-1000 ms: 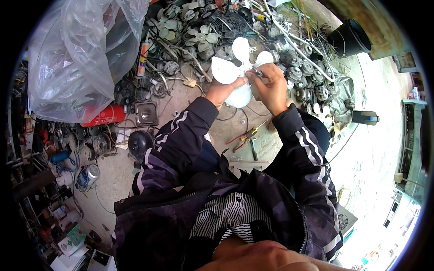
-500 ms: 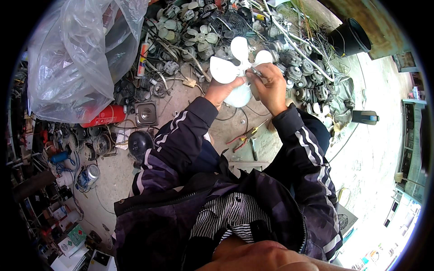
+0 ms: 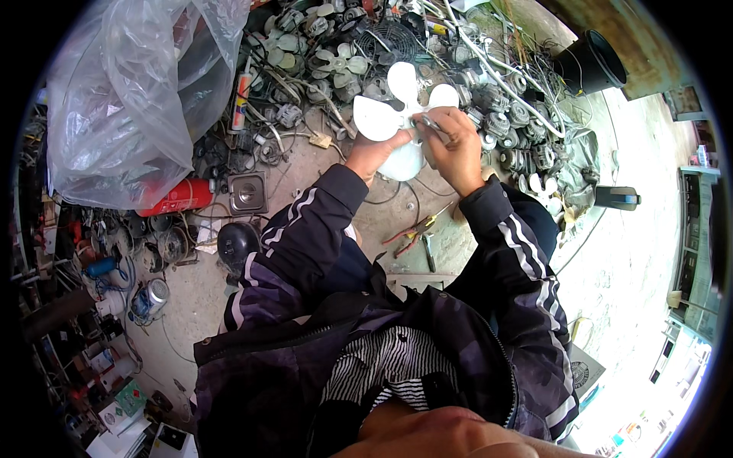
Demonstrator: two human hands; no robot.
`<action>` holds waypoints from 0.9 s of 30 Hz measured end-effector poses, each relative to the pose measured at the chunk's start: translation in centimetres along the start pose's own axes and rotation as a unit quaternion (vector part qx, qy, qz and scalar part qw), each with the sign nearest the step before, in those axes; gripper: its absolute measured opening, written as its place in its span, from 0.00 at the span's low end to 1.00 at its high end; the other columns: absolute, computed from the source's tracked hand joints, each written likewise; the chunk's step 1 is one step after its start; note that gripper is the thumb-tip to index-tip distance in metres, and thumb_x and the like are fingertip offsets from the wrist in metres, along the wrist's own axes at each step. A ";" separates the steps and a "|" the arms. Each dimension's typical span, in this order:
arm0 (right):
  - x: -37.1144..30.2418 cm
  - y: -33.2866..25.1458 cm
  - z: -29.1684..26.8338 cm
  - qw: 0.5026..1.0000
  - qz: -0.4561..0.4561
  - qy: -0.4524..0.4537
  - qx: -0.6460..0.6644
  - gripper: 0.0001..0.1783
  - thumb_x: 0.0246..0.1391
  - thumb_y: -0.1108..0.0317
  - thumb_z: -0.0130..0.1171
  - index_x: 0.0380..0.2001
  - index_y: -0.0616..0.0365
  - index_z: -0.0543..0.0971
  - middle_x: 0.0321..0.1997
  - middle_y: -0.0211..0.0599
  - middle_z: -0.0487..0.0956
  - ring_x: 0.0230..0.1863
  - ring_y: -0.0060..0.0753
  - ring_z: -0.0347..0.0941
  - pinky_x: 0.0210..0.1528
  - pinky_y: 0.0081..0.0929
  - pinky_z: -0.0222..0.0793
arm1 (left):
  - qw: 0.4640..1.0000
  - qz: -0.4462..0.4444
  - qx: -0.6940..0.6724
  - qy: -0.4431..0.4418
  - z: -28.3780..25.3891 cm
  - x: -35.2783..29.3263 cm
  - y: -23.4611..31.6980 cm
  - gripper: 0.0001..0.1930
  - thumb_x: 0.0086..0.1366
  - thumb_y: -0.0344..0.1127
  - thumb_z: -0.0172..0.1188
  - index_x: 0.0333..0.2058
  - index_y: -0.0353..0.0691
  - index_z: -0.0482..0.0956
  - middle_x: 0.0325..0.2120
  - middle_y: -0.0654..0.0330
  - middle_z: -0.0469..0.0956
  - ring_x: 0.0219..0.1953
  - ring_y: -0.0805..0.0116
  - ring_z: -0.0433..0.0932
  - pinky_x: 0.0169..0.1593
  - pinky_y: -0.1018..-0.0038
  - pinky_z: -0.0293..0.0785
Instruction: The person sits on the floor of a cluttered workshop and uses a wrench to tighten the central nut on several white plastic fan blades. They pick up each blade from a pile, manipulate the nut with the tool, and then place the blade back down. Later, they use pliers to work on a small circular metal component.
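Observation:
A white fan blade [image 3: 377, 118] with several broad paddles is held up before me, above the floor. My left hand [image 3: 376, 155] is closed on it from the left, near one paddle's root. At the hub, my right hand [image 3: 456, 149] pinches something small and metallic with thumb and forefinger; its kind is too small to tell. The right fingers partly cover the hub and the paddle behind them. Below the hands, pliers with red handles [image 3: 414, 233] lie on the floor, next to a dark-handled tool [image 3: 429, 253].
A heap of small motors [image 3: 498, 122], fan blades [image 3: 340, 62] and cables spreads beyond my hands. On the left are a large clear plastic bag [image 3: 130, 107], a red cylinder [image 3: 179, 196] and a square metal lid [image 3: 247, 192]. A black bucket [image 3: 592, 62] stands at the far right.
The fan blade and both hands have shifted very slightly to the left. The grip of each hand looks the same.

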State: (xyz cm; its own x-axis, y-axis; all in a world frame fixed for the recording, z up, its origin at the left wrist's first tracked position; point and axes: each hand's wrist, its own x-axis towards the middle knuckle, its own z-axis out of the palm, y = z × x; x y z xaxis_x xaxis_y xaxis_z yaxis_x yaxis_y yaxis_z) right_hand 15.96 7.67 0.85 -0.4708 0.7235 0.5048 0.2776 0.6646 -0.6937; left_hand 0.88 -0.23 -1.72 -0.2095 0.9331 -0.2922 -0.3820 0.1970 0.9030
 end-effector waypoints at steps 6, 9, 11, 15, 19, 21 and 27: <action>-0.2 0.0 0.0 0.999 0.038 0.007 -0.014 0.08 0.42 0.71 0.67 0.30 0.55 0.82 0.32 0.32 0.78 0.36 0.36 0.74 0.38 0.28 0.68 | 1.000 0.001 0.017 0.004 -0.1 -0.1 -0.2 0.20 0.56 0.39 0.66 0.46 0.39 0.75 0.40 0.63 0.78 0.40 0.72 0.77 0.43 0.73 0.73; 0.1 -0.2 -0.2 0.999 -0.018 0.002 -0.033 0.08 0.43 0.72 0.67 0.31 0.58 0.82 0.32 0.33 0.78 0.35 0.32 0.74 0.36 0.24 0.68 | 1.000 -0.004 0.002 0.006 -0.1 0.0 -0.3 0.20 0.57 0.39 0.66 0.46 0.39 0.75 0.39 0.63 0.78 0.40 0.72 0.77 0.44 0.73 0.73; 0.2 0.0 -0.3 0.999 -0.037 -0.002 -0.034 0.09 0.43 0.72 0.68 0.31 0.57 0.82 0.32 0.33 0.78 0.35 0.32 0.74 0.36 0.24 0.68 | 1.000 -0.008 -0.008 -0.002 0.1 -0.1 0.2 0.20 0.57 0.39 0.66 0.46 0.39 0.75 0.39 0.63 0.78 0.41 0.71 0.77 0.44 0.73 0.73; -0.1 -0.6 -0.1 0.998 0.061 0.007 0.010 0.09 0.44 0.74 0.66 0.33 0.56 0.82 0.34 0.34 0.78 0.37 0.34 0.74 0.38 0.25 0.69 | 1.000 -0.005 -0.003 -0.004 0.2 -0.4 0.7 0.21 0.56 0.39 0.67 0.46 0.39 0.75 0.39 0.63 0.78 0.41 0.71 0.77 0.44 0.73 0.74; 0.0 0.2 -0.3 0.999 0.001 -0.021 -0.036 0.09 0.46 0.73 0.65 0.35 0.56 0.82 0.36 0.34 0.78 0.38 0.31 0.74 0.37 0.23 0.69 | 1.000 -0.010 0.005 0.002 -0.1 -0.1 0.1 0.21 0.55 0.39 0.67 0.46 0.39 0.75 0.39 0.63 0.78 0.40 0.71 0.77 0.43 0.73 0.74; 0.1 0.3 -0.3 0.999 -0.028 -0.014 -0.026 0.10 0.46 0.72 0.65 0.35 0.57 0.82 0.37 0.34 0.78 0.38 0.30 0.74 0.37 0.22 0.69 | 1.000 -0.007 0.005 0.006 0.0 -0.1 0.0 0.21 0.55 0.39 0.67 0.46 0.39 0.75 0.39 0.63 0.78 0.40 0.71 0.77 0.44 0.73 0.74; 0.0 -0.2 -0.1 0.999 0.039 0.007 0.004 0.10 0.46 0.72 0.66 0.35 0.56 0.82 0.36 0.34 0.78 0.37 0.29 0.74 0.37 0.22 0.69 | 1.000 -0.008 -0.023 -0.004 -0.2 -0.1 -0.1 0.21 0.56 0.38 0.67 0.47 0.39 0.75 0.40 0.62 0.78 0.41 0.71 0.77 0.44 0.73 0.74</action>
State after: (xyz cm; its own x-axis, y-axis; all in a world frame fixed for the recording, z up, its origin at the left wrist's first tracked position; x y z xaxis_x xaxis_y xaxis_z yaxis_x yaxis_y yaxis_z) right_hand 15.96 7.52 1.04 -0.4351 0.7763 0.4561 0.3066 0.6041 -0.7356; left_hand 0.72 -0.41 -1.84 -0.1962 0.9326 -0.3029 -0.4253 0.1974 0.8833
